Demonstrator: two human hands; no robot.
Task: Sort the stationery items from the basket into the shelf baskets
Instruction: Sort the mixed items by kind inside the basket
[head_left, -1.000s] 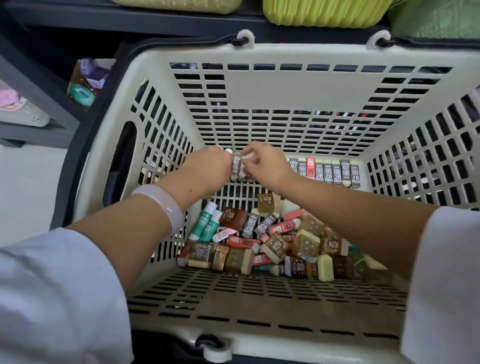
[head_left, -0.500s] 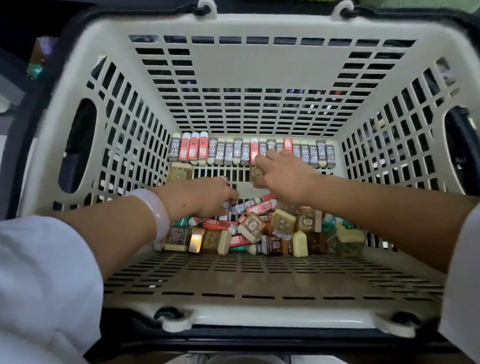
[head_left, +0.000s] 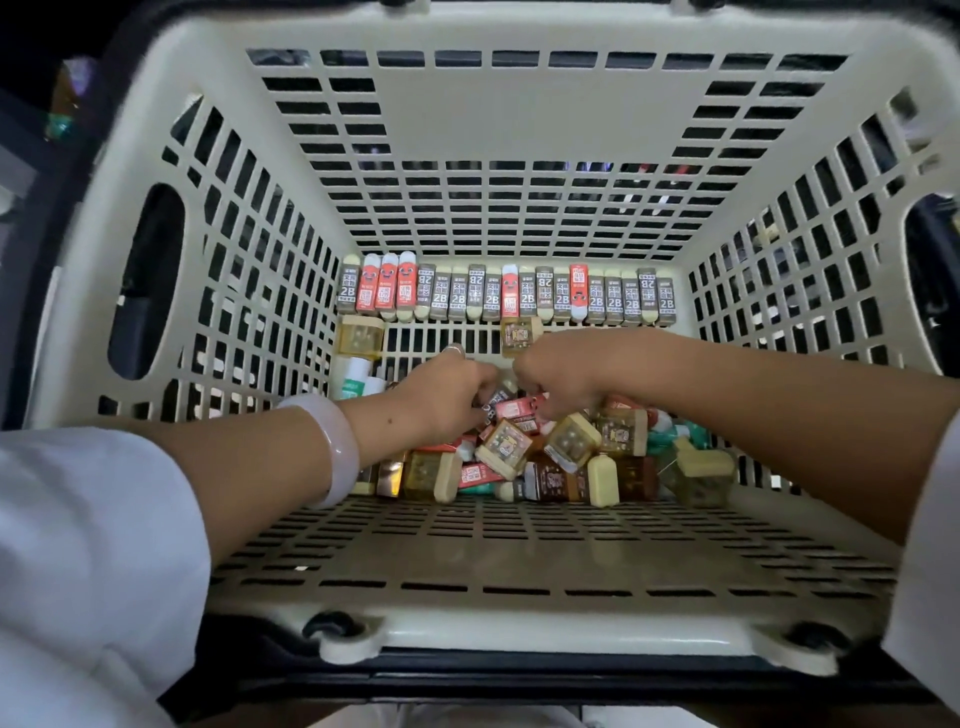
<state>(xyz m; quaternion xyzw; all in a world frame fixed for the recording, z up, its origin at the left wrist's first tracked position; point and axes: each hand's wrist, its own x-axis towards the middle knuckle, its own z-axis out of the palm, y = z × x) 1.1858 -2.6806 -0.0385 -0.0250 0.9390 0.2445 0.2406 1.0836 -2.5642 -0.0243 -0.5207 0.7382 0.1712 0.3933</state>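
Risk assessment: both hands are working over the loose pile (head_left: 545, 452) of erasers and small boxes lying at frame centre on the floor of the basket (head_left: 483, 130). The pieces are lying at mixed angles and leaning on one another, so lifting one is likely to be tipping its neighbours; a small piece could be slipping from a shallow pinch and dropping back among the others. Red and grey erasers are sitting mixed in the pile, so a wrong piece could be coming up with the right one. The tidy row (head_left: 506, 293) along the far wall is standing just above the hands in frame, and a careless knuckle could be knocking it over.

Pose: the left hand (head_left: 441, 397) is reaching in from lower left, knuckles up, fingers curled down into the pile; whether they are pinching a piece cannot be told. A bangle (head_left: 332, 447) is sitting on that wrist. The right hand (head_left: 558, 374) is reaching in from the right, fingers curled down over a red eraser (head_left: 519, 408); the grip itself is hidden. The hands are nearly touching.
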